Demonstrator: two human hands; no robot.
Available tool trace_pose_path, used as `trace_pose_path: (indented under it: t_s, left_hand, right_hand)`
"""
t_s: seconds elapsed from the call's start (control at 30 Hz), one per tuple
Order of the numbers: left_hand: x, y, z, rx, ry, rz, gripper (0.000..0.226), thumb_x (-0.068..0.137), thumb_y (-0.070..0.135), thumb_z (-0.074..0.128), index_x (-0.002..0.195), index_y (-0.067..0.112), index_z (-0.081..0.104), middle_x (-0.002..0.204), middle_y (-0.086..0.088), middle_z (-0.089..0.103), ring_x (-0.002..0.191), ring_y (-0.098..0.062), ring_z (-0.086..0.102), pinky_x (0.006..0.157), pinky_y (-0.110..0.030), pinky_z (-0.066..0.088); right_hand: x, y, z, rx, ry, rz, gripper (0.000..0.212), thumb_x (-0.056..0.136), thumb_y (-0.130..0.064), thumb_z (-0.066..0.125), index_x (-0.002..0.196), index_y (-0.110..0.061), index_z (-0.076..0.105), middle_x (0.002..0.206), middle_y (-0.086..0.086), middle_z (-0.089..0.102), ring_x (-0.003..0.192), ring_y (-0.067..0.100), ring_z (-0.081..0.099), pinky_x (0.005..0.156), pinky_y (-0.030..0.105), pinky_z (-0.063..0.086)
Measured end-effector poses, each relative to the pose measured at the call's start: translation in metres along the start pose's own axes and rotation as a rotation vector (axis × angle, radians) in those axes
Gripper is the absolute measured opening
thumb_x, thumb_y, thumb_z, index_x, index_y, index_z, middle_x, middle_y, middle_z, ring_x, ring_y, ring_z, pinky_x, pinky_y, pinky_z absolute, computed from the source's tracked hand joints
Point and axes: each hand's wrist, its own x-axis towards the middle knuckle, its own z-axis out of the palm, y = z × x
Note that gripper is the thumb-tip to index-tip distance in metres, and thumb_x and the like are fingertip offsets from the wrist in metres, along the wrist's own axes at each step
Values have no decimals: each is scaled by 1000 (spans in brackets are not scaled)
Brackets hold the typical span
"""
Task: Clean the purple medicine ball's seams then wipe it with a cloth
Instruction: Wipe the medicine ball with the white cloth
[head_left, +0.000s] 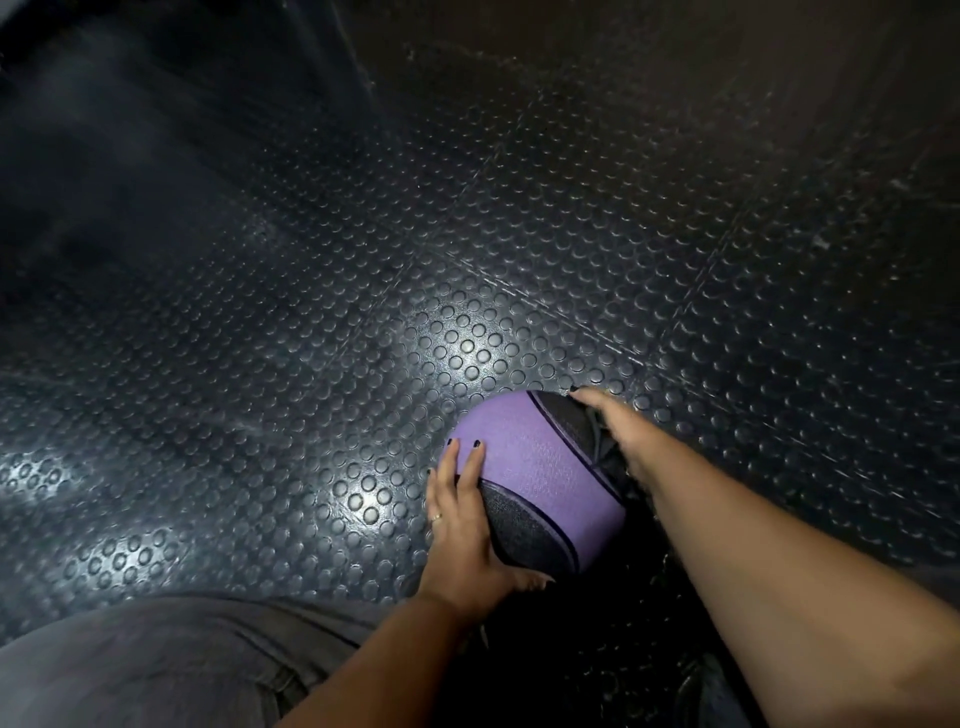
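A: Where was the ball (540, 467)?

B: Low in the view, a little right of the middle, over a dark rubber floor (363, 286) covered in raised round studs. It was purple with a wide band across the top and dark textured panels on 2 sides. I could not tell whether it touched the floor or was held just above it.

A: And the left hand (462, 535)?

B: It lay flat against the ball's left side. The fingers (474, 465) were nearly straight and spread, pointing up across the purple band, and the thumb (530, 578) reached round the lower edge under a dark panel. So the grip was wide open, pressing on the ball rather than pinching it. A ring (435, 517) showed on 1 finger, and the nails were dark.

A: The right hand (621, 434)?

B: It was blurred. It rested on the dark panel at the ball's upper right, fingertips toward the far side. Something dark and creased lay under the palm, but I could not tell what it was, nor how far that grip was closed.

A: Anything else?

B: A grey trouser leg (156, 670) filled the lower left corner.
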Motion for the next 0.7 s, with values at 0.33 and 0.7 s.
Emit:
trace_pose_path:
  t_s: [0.33, 0.7]
  left_hand:
    - [9, -5, -10, -75, -23, -41, 153, 23, 60, 87, 137, 69, -15, 154, 28, -13, 151, -19, -4, 122, -52, 14]
    - [32, 14, -76, -51, -146, -497, 137, 58, -7, 88, 158, 39, 6, 157, -14, 4, 141, -43, 29, 107, -56, 42]
  right_hand:
    - [-55, 11, 44, -361, 356, -518, 35, 97, -30, 37, 123, -41, 58, 96, -12, 60, 89, 15, 59, 75, 31, 47]
    - [-81, -63, -5, 704, 178, -413, 29, 89, -34, 44, 87, -16, 67, 81, 5, 70, 84, 26, 63, 77, 37, 49]
